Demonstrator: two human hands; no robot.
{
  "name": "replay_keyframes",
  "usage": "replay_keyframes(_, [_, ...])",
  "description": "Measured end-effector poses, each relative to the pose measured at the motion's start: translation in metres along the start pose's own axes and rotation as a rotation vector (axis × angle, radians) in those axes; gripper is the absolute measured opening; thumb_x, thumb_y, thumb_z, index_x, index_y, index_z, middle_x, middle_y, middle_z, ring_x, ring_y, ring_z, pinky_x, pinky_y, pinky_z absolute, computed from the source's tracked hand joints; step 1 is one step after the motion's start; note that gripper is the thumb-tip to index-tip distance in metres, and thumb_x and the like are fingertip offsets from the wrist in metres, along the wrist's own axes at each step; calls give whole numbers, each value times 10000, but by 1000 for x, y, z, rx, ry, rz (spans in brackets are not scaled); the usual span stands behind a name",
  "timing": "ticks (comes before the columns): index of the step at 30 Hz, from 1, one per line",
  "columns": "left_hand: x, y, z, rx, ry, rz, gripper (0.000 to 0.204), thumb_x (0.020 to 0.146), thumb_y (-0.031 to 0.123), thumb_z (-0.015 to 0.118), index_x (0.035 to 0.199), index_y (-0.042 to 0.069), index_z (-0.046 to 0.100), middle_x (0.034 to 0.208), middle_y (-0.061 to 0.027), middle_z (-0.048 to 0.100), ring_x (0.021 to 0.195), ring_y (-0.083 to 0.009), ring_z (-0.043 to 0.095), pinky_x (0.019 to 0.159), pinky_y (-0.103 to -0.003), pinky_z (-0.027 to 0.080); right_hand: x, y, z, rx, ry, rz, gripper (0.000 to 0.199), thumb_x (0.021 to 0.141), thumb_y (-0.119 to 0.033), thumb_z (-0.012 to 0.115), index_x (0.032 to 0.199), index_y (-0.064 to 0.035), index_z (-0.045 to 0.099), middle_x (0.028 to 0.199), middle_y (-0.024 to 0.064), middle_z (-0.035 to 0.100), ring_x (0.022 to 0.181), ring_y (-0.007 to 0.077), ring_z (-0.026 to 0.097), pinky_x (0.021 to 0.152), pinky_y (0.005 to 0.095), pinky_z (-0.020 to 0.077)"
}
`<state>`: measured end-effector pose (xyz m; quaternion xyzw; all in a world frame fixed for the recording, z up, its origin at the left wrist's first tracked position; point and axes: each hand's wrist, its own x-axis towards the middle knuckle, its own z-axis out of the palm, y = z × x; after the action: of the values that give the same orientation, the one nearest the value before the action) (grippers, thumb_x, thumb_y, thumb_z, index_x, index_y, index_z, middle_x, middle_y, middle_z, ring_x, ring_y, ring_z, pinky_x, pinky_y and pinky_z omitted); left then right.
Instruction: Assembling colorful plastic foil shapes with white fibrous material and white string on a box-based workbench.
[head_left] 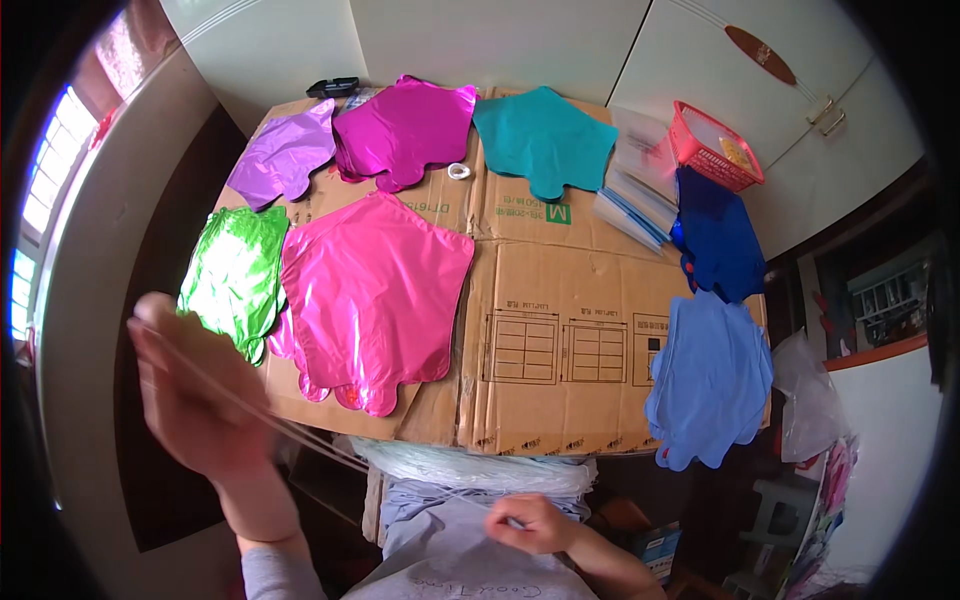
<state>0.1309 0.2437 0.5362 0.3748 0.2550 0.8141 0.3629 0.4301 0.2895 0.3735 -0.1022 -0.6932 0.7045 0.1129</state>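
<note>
My feed: blurred left fingers (158, 306) and right fingers (503, 517) gripping a thin whitish strand (320, 442) | long axis slants rightward, bodyward between them | glossy pink lobed foil (382, 290) beyond on brown cardboard (570, 265), seemingly nearer left fingers

The pink sheets (385, 290) look like glossy, creased foil; the green sheets (235, 270) are crinkled and mirror-bright. The teal sheets (545, 135) show a smooth satin sheen, the light-blue sheets (708, 375) look nearly matt. The cardboard (560, 270) is matt, the basket (712, 165) plastic, the strand (320, 440) too blurred to tell.
</note>
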Motion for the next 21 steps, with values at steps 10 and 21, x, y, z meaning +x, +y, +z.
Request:
replay_keyframes(10, [30, 154, -154, -9, -1, 176, 158, 968, 126, 403, 870, 17, 462, 697, -24, 381, 582, -88, 313, 448, -218, 246, -73, 43, -29, -167, 104, 156, 104, 823, -109, 633, 866, -15, 626, 840, 106, 657, 779, 222, 647, 684, 297, 490])
replay_keyframes(21, [-31, -30, 13, 1033, -986, -245, 139, 651, 117, 730, 782, 104, 686, 992, -64, 596, 985, -280, 550, 771, -371, 458, -26, -26, -18, -310, 193, -160, 563, 737, -151, 730, 1227, -44, 474, 1255, 177, 495, 1193, 302, 466, 1005, 378, 361])
